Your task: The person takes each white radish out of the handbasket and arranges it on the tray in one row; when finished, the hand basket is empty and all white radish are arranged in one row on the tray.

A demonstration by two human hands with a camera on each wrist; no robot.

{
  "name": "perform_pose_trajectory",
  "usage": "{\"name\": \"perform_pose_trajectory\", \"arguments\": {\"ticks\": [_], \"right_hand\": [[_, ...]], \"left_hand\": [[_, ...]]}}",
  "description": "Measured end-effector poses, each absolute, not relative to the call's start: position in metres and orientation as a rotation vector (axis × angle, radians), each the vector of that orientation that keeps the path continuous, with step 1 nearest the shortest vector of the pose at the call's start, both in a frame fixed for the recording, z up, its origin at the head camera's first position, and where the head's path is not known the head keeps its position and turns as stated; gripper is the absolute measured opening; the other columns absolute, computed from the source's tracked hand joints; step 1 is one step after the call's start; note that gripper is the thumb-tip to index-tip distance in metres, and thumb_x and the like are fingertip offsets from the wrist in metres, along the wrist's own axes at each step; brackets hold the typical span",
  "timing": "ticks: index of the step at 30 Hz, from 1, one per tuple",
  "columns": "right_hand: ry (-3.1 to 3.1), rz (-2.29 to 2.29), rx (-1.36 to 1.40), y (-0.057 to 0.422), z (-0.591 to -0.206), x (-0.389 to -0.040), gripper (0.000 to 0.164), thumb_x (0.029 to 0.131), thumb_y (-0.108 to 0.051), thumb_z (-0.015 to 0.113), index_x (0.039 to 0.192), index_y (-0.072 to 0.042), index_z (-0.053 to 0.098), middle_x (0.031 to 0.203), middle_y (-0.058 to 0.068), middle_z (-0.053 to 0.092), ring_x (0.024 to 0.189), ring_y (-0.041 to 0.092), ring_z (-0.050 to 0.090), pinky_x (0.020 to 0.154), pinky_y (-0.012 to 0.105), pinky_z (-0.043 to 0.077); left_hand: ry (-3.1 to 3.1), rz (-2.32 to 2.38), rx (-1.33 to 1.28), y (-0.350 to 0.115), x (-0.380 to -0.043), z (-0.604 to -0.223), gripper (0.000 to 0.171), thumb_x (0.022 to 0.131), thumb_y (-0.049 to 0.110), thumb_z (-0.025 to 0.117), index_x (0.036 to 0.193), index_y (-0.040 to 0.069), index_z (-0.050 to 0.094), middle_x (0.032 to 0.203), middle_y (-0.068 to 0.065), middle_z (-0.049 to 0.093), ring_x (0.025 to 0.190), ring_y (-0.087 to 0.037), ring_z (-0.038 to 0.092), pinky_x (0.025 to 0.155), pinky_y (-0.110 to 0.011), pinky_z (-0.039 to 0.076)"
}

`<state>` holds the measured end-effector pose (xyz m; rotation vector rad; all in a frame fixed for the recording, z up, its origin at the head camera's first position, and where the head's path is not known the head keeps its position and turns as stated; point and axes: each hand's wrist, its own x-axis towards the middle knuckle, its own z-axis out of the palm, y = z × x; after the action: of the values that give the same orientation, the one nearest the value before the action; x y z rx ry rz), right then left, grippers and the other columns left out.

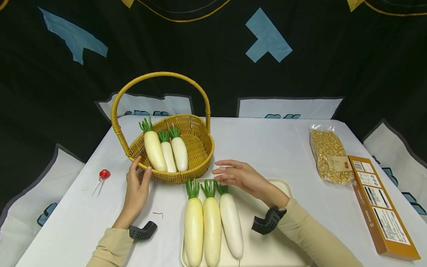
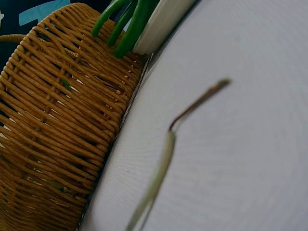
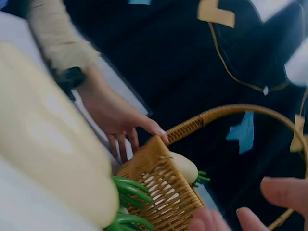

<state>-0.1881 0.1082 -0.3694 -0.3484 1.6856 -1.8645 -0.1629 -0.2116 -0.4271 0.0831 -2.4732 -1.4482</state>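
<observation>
My left hand (image 1: 136, 189) holds the front left rim of a wicker basket (image 1: 201, 163), thumb and fingers spread along it. In the right wrist view, that left hand (image 3: 113, 115) has its thumb over the basket's corner. Three white radishes (image 1: 180, 154) with green tops lean inside the basket. My right hand (image 1: 245, 180) hovers with loosely extended fingers just right of the basket, above the leaves of a radish (image 1: 231, 226). This radish and two others (image 1: 202, 230) lie side by side on a cream tray (image 1: 263, 246). The right hand holds nothing.
A red lollipop (image 1: 104, 174) lies at the left. Near the left forearm is a small thin bent stalk (image 1: 158, 213). A bag of corn kernels (image 1: 330, 155) and an orange-brown box (image 1: 383, 207) lie on the right. The basket's tall handle (image 1: 161, 74) arches above it.
</observation>
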Motion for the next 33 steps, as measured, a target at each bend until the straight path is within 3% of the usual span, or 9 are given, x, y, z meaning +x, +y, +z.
{"name": "perform_pose_trajectory", "arguments": {"ticks": [7, 11, 14, 23, 33], "right_hand": [[1.340, -1.968, -0.321, 0.084, -0.366, -0.225, 0.048, 0.099, -0.021, 0.034, 0.143, -0.006, 0.023, 0.143, 0.021, 0.033, 0.126, 0.026, 0.044, 0.109, 0.036, 0.034], [1.230, -2.031, -0.301, 0.065, -0.359, -0.239, 0.050, 0.098, -0.019, 0.034, 0.144, -0.006, 0.018, 0.146, 0.023, 0.025, 0.135, 0.030, 0.030, 0.112, 0.034, 0.029], [1.241, -2.056, -0.270, 0.050, -0.352, -0.247, 0.052, 0.098, -0.018, 0.037, 0.144, -0.005, 0.018, 0.146, 0.023, 0.024, 0.135, 0.031, 0.030, 0.112, 0.034, 0.029], [1.413, -2.080, -0.168, 0.020, -0.352, -0.267, 0.048, 0.097, -0.018, 0.040, 0.141, -0.003, 0.026, 0.142, 0.023, 0.031, 0.132, 0.035, 0.032, 0.110, 0.042, 0.031], [1.665, -1.951, -0.038, -0.003, -0.357, -0.292, 0.046, 0.091, -0.031, 0.051, 0.134, -0.015, 0.044, 0.148, 0.016, 0.021, 0.136, 0.031, 0.025, 0.113, 0.050, 0.022]], "left_hand": [[-2.468, -1.450, 0.081, -0.212, -0.163, -0.427, 0.057, 0.096, 0.033, 0.039, 0.145, 0.022, 0.013, 0.139, -0.023, 0.020, 0.127, -0.041, 0.036, 0.102, -0.049, 0.038], [-2.469, -1.439, 0.079, -0.212, -0.164, -0.427, 0.056, 0.097, 0.034, 0.038, 0.145, 0.021, 0.013, 0.139, -0.023, 0.020, 0.126, -0.041, 0.036, 0.101, -0.050, 0.038], [-2.465, -1.437, 0.084, -0.213, -0.164, -0.427, 0.056, 0.097, 0.034, 0.038, 0.145, 0.021, 0.014, 0.139, -0.023, 0.020, 0.126, -0.041, 0.037, 0.101, -0.050, 0.038], [-2.473, -1.447, 0.073, -0.210, -0.164, -0.430, 0.056, 0.097, 0.032, 0.039, 0.145, 0.020, 0.014, 0.138, -0.023, 0.022, 0.125, -0.041, 0.039, 0.100, -0.047, 0.040], [-2.477, -1.430, 0.071, -0.213, -0.163, -0.428, 0.056, 0.097, 0.032, 0.038, 0.146, 0.021, 0.012, 0.140, -0.024, 0.020, 0.125, -0.042, 0.038, 0.101, -0.050, 0.038]]}}
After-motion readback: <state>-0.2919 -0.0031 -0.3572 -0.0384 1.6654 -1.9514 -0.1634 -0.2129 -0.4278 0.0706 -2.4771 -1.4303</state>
